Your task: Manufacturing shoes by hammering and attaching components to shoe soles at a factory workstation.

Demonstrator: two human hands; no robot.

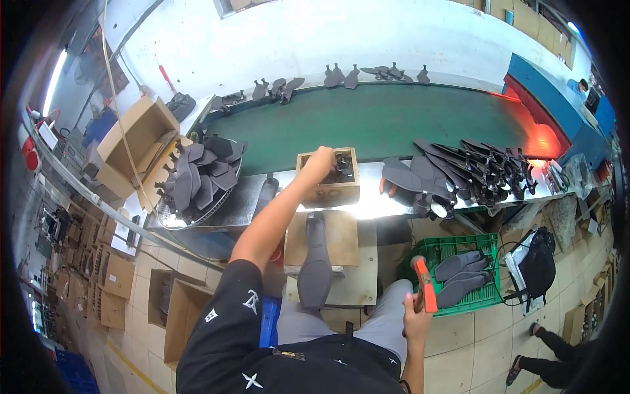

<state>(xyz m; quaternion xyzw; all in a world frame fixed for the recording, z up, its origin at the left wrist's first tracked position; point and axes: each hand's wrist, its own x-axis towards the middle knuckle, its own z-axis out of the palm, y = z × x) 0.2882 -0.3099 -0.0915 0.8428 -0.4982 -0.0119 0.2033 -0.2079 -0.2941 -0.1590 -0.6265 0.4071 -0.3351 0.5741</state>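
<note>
My left hand (319, 164) reaches over the rim of a small wooden box (338, 195) on the metal ledge. Its fingertips are down among small dark parts (343, 172), and what they touch is hidden. Beside my right thigh, my right hand (415, 322) is wrapped round the handle of a hammer (425, 285) with an orange head, held up clear of the work. Between my knees, a dark grey shoe sole (314, 272) lies lengthwise across a wooden board (348, 243), its broad end toward me.
Behind the box runs a green conveyor belt (367, 118) with more soles along its far edge. Piled soles fill a round basket (203, 184) at left, and heeled soles (472, 174) crowd the ledge at right. A green crate (489, 246) with soles stands right. Another person's legs (558, 354) show lower right.
</note>
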